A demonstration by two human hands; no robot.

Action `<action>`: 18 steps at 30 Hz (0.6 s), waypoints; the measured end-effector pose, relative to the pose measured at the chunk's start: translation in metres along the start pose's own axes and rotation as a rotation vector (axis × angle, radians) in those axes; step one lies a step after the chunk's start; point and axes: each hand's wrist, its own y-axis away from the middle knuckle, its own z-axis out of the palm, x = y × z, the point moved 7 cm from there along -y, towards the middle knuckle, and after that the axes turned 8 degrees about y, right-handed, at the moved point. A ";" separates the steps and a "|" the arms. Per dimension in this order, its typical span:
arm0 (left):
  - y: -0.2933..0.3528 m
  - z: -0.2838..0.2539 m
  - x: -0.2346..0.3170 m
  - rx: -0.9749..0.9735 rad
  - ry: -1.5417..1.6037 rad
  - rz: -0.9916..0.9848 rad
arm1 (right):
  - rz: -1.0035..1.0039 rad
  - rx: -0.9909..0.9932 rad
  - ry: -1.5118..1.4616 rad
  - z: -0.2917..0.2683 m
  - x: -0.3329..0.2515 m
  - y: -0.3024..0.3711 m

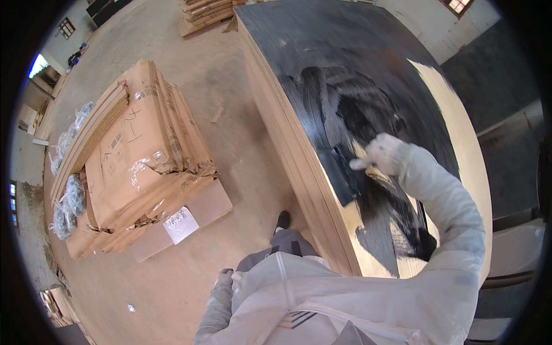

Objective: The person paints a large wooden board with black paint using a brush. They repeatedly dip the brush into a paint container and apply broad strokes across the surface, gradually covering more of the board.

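My right hand (pixel 384 154), in a whitish glove, is closed around a wide, flat spreading tool (pixel 340 175) coated in black; whether it is a brush or a scraper I cannot tell. The tool presses on the top board of a tall stack (pixel 468 155), close to its left edge. Wet, glossy black paint (pixel 356 103) covers much of that board in curved strokes, with bare pale wood along the right side and near end. A thick dark blob (pixel 424 246) lies near my right forearm. My gloved left hand (pixel 224 279) hangs by my thigh with fingers curled; anything inside is hidden.
On the left stands a pile of flat brown cartons (pixel 123 155), with clear plastic-wrapped bundles (pixel 70 198) along its far side. A white paper sheet (pixel 180 224) hangs at its near end. More boards (pixel 210 14) lie at the back. My shoe (pixel 283 219) is beside the stack.
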 end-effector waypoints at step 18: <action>0.084 -0.064 -0.199 0.123 0.255 -0.141 | 0.424 0.012 -0.186 -0.010 -0.042 0.021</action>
